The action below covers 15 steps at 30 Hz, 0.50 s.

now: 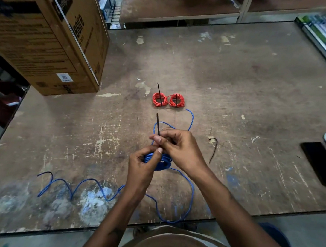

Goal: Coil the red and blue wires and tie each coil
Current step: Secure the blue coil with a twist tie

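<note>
Where the desk (239,90) centre lies, two red coils (168,100) sit tied; below, left hand (142,167) fingers grip the blue coil (158,161), right hand (179,148) fingers pinch a black tie (158,126).

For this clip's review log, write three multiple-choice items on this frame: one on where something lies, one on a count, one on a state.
1. Where do the red coils lie?
A. On the table beyond the hands
B. On top of the cardboard box
C. On the shelf behind the table

2. How many red coils lie on the table?
A. One
B. Two
C. Four

3. What state is the blue wire in?
A. Fully coiled and tied
B. Partly coiled, with loose lengths trailing on the table
C. Entirely uncoiled

Answers:
1 A: they sit mid-table, farther out than the left hand and right hand.
2 B: two lie side by side, each crossed by a black tie.
3 B: the hands hold a blue coil and a black tie, while wire trails left.
</note>
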Tool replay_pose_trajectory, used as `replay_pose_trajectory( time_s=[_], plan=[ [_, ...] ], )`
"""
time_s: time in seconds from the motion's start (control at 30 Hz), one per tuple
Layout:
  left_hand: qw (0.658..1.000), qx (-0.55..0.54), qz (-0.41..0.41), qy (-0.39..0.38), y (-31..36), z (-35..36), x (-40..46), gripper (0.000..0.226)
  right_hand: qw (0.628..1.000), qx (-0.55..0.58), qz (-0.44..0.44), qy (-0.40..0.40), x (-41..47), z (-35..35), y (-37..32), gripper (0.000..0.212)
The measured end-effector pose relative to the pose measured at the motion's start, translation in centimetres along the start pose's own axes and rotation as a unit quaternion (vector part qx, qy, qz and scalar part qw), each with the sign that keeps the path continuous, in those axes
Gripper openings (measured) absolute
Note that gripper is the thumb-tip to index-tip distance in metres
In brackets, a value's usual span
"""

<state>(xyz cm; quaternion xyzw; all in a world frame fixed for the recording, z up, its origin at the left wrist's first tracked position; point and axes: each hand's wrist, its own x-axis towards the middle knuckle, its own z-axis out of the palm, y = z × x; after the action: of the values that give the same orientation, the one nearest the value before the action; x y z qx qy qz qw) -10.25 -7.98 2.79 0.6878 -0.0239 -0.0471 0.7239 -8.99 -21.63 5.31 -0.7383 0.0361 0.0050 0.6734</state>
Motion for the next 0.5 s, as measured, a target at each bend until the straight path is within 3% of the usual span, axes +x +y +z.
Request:
replay_pose_trajectory(
  time_s=[0.2,0.3,0.4,0.5],
  plan=[
    [1.000,-0.011,0.013,-0.020,0.3,-0.1,0.7,0.020,0.993,-0.036,-0.069,0.091,0.4,1.0,-0.2,0.013],
    [0.999,0.006,0.023,-0.031,1.3,-0.1,1.3,0.017,0.995,0.009,-0.048,0.085,1.3,1.0,-0.6,0.012],
    [0.999,0.027,0.015,-0.044,1.9,0.1,1.5,0.030,0.995,0.081,-0.009,0.063,1.6,0.2,-0.7,0.012],
    [0.999,0.008,-0.022,-0.025,1.6,0.5,1.4,0.025,0.996,0.054,-0.024,0.066,1.4,-0.6,-1.0,0.012]
  ],
)
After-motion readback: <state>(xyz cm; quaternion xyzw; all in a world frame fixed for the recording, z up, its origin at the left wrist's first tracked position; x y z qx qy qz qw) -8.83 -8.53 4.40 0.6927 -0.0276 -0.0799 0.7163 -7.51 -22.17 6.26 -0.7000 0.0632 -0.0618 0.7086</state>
